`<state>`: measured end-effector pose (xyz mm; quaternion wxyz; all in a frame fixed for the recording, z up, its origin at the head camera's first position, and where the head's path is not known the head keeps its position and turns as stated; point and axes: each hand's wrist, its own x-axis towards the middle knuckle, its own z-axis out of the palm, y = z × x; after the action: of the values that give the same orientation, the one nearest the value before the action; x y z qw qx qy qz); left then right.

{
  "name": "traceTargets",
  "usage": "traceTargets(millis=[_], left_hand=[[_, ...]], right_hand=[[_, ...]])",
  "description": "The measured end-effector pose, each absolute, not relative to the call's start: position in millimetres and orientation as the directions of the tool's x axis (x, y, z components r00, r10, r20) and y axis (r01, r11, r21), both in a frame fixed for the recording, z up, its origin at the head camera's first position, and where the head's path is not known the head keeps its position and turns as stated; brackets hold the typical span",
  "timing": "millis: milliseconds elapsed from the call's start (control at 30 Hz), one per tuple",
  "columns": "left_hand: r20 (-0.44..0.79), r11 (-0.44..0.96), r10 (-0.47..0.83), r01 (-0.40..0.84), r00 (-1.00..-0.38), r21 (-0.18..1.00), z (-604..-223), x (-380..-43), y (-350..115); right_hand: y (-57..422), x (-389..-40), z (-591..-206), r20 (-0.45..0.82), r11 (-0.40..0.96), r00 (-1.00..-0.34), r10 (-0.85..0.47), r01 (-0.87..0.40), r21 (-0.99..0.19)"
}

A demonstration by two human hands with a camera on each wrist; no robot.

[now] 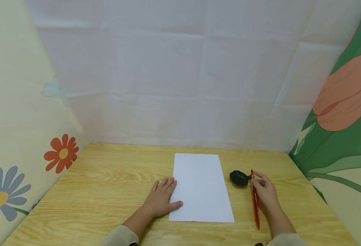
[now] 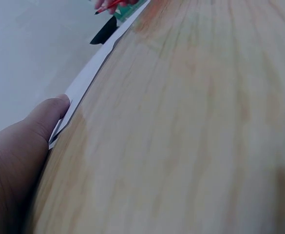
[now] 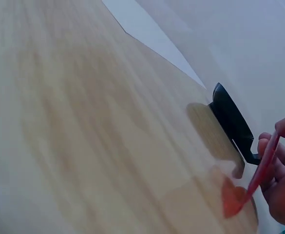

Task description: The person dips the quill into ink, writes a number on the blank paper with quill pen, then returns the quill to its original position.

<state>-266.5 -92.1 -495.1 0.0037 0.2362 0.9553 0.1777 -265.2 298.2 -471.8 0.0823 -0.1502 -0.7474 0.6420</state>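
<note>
A white sheet of paper lies on the wooden table. My left hand rests flat over its lower left edge, fingers spread and thumb on the paper; in the left wrist view the thumb touches the sheet's edge. To the right of the sheet, my right hand pinches a slim red pen near its dark tip, which points away from me. Beside those fingertips is a black oval, spoon-shaped object with a short stem toward the hand. Whether the fingers touch that stem, I cannot tell.
The wood-grain tabletop extends to both sides. A white cloth backdrop hangs behind it. Flower-patterned cloths stand at the left and right.
</note>
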Motion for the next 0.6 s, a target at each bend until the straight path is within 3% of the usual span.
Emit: traceTargets(millis=[200,600], left_hand=[[0.076,0.832,0.450,0.449,-0.890,0.327,-494,-266,-92],[0.057,0.834,0.449,0.442,-0.891,0.332,-491,-264,-92]], right_hand=[[292,-263,-468,-0.041,0.072,-0.951,0.306,0.066,-0.995],[285,-263,-465,-0.102,-0.046,-0.964,0.245,0.093,-0.995]])
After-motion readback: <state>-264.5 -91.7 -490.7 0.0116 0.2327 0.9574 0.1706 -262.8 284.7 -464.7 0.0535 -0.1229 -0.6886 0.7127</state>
